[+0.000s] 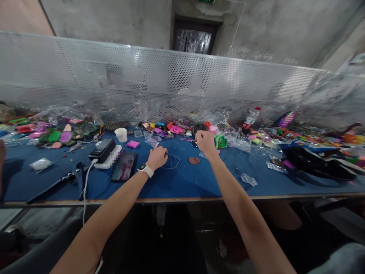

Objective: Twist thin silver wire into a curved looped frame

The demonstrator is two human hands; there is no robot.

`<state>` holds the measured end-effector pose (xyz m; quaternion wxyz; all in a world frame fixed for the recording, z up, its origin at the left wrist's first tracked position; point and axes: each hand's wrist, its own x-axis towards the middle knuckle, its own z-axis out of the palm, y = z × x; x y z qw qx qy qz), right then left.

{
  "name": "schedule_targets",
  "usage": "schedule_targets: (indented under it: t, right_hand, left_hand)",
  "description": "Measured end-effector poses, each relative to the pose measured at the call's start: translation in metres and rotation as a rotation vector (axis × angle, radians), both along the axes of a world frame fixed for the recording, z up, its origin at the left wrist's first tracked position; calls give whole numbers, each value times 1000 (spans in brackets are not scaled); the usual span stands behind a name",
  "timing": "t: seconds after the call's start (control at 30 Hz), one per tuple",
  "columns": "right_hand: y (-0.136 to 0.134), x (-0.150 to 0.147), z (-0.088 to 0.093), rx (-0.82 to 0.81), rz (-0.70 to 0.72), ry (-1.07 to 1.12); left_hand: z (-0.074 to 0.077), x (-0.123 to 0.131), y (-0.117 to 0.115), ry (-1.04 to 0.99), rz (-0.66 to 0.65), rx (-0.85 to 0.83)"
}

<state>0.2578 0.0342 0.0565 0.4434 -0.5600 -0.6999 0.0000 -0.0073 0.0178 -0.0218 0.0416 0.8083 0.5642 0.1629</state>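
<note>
My left hand [157, 156], with a pale-strapped watch [146, 169] on its wrist, rests low over the blue tabletop [176, 186]. Its fingers are curled, and whatever they may hold is hidden. Just right of it, a thin pale leaf-shaped outline [172, 161] shows on the surface. My right hand [205, 140] reaches farther out with fingers closed, in front of a dark round object [199, 128]; its fingertips are out of sight. Between the hands lies a flat brown disc [194, 161]. Bright green textured material [220, 141] sits just right of my right hand.
A phone [124, 166], black device [102, 151], white cable [85, 186] and dark tripod-like stand [68, 178] lie left. Behind are a white cup [121, 134], pink packet [132, 144] and bottle [250, 121]. A perforated metal screen [159, 76] borders the back. Someone's hand [2, 156] shows far left.
</note>
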Motion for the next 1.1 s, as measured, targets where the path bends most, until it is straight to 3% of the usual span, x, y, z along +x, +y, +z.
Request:
schedule_targets:
  t: [0.13,0.33,0.47,0.53,0.63,0.77,1.1]
  right_hand:
    - [17,-33,2,39,88,-126]
    - [35,-66,-37,-96,157,-367]
    - [33,-70,-54,-185,306,-598]
    - [29,-72,-56,-209,363,-699]
    - [20,-78,-55,-219,417,-775]
    - [9,-88,-56,-249,431,-749]
    - [9,-92,-66,-221,536,-342]
  left_hand:
    - [4,0,-2,15,-33,-13]
    - [3,0,-1,-57,-28,10]
    - [3,3,6,-424,-30,80]
    - [5,4,9,-629,-77,106]
    - [7,3,11,-782,-144,94]
    - [8,2,12,-861,-165,55]
    - [4,-4,19,-961,-82,105]
